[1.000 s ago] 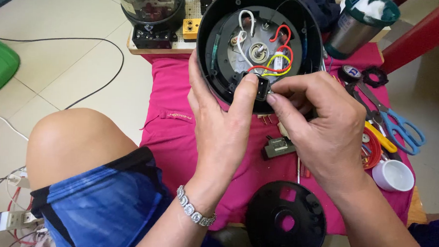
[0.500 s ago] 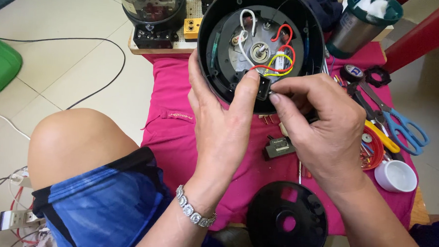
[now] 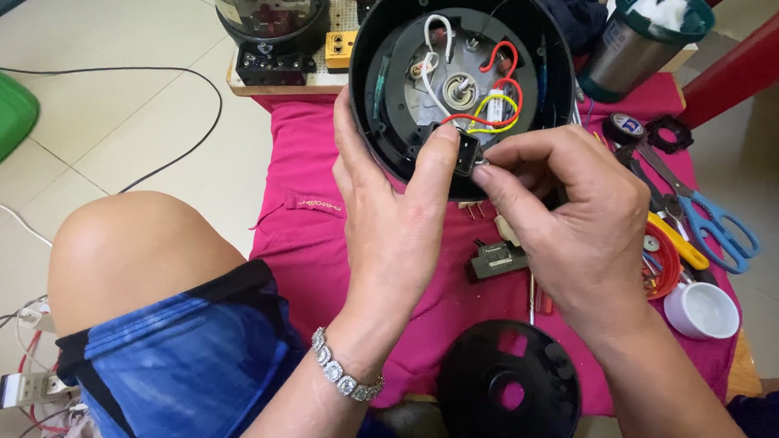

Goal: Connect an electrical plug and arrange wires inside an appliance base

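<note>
Your work surface is a low table draped in a pink cloth (image 3: pixel 320 242). On it lie a black round cover plate (image 3: pixel 509 392), a small black component (image 3: pixel 496 260), blue-handled scissors (image 3: pixel 717 226), a white cup (image 3: pixel 701 309) and a black tape roll (image 3: pixel 624 128).

right hand (image 3: pixel 579 226) fingertips shifted slightly lower on black socket (image 3: pixel 466 153)
</note>
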